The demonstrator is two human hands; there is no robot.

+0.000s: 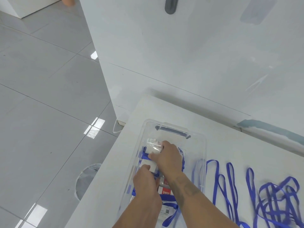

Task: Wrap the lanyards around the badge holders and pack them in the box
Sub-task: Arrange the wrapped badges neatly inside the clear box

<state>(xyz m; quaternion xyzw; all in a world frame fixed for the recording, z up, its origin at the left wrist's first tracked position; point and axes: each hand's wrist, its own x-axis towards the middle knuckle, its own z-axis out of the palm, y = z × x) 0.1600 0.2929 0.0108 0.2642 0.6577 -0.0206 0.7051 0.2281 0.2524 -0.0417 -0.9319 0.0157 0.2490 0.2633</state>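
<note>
A clear plastic box [201, 145] stands on the white table [230, 142], holding several badge holders wrapped in blue lanyards. Both hands reach into it. My right hand [169, 157] grips a wrapped badge holder [153, 148] near the box's far end. Just in front of it, my left hand [145, 180] pinches another wrapped badge holder [148, 164]. More wrapped holders [166, 191] lie under my forearms, one with a red label. Loose blue lanyards [271, 199] sprawl on the table to the right of the box.
The table's left edge [105, 168] drops to a grey tiled floor [41, 112]. A white wall [197, 55] rises right behind the table. The box has a dark latch handle [172, 131] at its far end.
</note>
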